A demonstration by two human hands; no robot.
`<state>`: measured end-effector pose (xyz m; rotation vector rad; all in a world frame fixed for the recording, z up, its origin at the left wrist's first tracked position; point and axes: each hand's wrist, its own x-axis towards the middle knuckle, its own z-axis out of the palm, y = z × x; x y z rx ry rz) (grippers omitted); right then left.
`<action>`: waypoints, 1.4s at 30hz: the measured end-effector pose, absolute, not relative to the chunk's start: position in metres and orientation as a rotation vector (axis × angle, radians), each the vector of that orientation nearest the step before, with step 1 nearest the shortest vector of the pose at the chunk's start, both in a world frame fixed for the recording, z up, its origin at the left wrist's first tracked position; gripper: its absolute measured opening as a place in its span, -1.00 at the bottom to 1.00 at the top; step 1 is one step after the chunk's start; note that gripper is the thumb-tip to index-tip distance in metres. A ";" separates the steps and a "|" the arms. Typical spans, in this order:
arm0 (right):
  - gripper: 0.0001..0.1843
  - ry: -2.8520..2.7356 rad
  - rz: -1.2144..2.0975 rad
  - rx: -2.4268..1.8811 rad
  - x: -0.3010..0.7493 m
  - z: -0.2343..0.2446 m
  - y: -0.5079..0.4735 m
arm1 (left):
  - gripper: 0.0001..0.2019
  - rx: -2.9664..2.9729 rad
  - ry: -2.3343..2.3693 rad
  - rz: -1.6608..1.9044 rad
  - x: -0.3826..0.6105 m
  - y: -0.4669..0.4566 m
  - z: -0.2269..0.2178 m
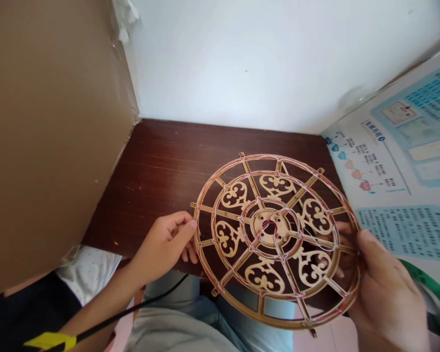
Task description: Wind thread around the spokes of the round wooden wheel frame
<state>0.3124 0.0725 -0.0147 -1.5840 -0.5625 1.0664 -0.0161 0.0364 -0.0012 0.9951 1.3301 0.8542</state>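
Note:
A round, gold-coloured metal lamp frame (283, 226) with scroll-shaped ornaments is tilted above the front of the table. Red and white wires run along its rings and spokes and gather at the hub. On its left rim, my left hand (170, 242) pinches the edge between thumb and fingers. My right hand (386, 281) grips the right rim, thumb on top and fingers behind the open bars. Below my left hand, a black cable (132, 309) with a yellow tag (51, 340) crosses over my forearm; where its far end goes is hidden.
The dark reddish-brown tabletop (157, 161) lies under and behind the frame. A brown cardboard panel (51, 122) stands at the left, a white panel (234, 68) at the back, and a printed poster board (396, 166) at the right. Something green (429, 288) shows behind my right hand.

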 end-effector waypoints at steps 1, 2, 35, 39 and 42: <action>-0.36 -0.559 1.062 -1.585 0.312 -0.014 0.072 | -0.63 1.002 1.343 0.847 -0.016 0.036 -0.001; -0.37 -0.560 1.056 -1.586 0.312 -0.013 0.071 | -0.63 1.007 1.351 0.841 -0.015 0.036 0.000; -0.34 -0.516 1.188 -1.655 0.316 -0.004 0.066 | -0.74 0.941 1.284 1.005 -0.019 0.036 -0.007; -0.45 -0.504 1.174 -1.625 0.316 -0.004 0.065 | -0.78 0.973 1.273 0.983 -0.020 0.034 -0.007; -0.45 -0.572 1.198 -1.598 0.315 -0.004 0.064 | -0.81 1.020 1.257 0.985 -0.021 0.032 -0.006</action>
